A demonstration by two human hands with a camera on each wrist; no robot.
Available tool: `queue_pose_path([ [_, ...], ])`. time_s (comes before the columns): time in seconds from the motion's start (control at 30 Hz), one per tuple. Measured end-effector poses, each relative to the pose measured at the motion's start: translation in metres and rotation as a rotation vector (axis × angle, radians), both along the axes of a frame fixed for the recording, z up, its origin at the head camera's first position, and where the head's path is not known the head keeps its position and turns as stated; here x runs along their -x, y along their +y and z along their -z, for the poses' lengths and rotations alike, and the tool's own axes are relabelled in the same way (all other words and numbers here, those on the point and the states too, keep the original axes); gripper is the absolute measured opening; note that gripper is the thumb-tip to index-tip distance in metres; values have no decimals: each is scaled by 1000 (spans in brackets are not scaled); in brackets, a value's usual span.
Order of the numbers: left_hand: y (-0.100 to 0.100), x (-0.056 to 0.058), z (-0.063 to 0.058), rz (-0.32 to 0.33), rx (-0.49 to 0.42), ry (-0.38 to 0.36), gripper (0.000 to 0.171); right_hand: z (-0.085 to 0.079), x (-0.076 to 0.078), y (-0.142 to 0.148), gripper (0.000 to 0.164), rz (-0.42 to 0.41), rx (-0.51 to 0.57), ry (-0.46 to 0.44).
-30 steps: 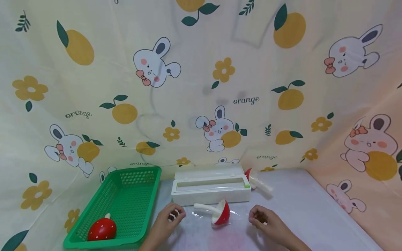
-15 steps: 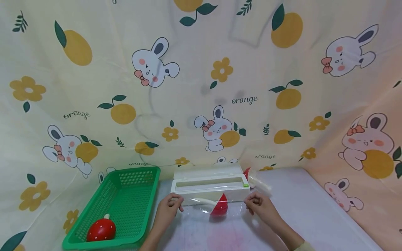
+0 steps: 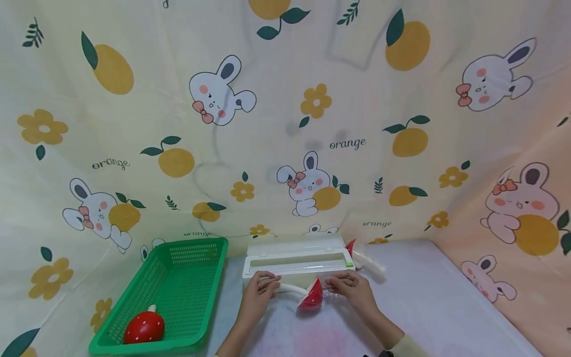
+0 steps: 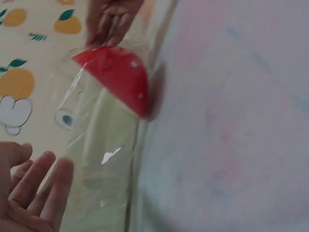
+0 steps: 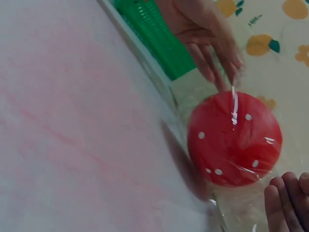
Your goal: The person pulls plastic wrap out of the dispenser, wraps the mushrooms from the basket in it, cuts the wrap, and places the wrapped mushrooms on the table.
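Observation:
A toy mushroom [image 3: 311, 296], red with white dots and a long pale stem, lies sideways inside a clear plastic bag [image 4: 112, 155]. It is in front of the white sealer-like device [image 3: 295, 267]. My left hand [image 3: 258, 293] is beside the stem end, its fingers spread and loosely bent in the left wrist view. On the cap side, my right hand [image 3: 352, 290] has its fingertips right at the bag's edge. The right wrist view shows those fingers [image 5: 285, 200] extended close together, with the palm out of frame.
To the left, a green basket [image 3: 217, 292] holds another red dotted mushroom [image 3: 144, 326]. Behind the device's right end lies a second wrapped mushroom [image 3: 368, 260]. The device's lid [image 3: 296, 244] is raised. A printed cloth [image 3: 267, 109] hangs behind the table [image 3: 428, 302].
Both hands reached forward to the bag's sides, and the bagged mushroom rose and moved nearer the device. Since then the hands have come inward, closer to the stem end and the cap.

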State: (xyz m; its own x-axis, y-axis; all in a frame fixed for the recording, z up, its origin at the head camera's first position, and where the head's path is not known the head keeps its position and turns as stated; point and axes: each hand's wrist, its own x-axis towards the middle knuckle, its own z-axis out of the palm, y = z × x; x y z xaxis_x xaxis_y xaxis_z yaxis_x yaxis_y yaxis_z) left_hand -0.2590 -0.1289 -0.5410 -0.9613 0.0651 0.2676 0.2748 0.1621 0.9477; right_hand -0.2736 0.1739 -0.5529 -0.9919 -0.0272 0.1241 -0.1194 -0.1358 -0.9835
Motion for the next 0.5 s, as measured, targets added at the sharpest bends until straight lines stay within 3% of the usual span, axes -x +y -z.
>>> queue_pose_path([
  [0.2,10,-2,8,13,319,176,32,5,-3,-12,28,-20,-177,97],
  [0.37,11,-7,12,-31,532,252,43,9,-9,-15,36,-109,-338,342],
  [0.5,10,-9,14,-92,642,302,50,10,-13,-18,48,-154,-460,510],
])
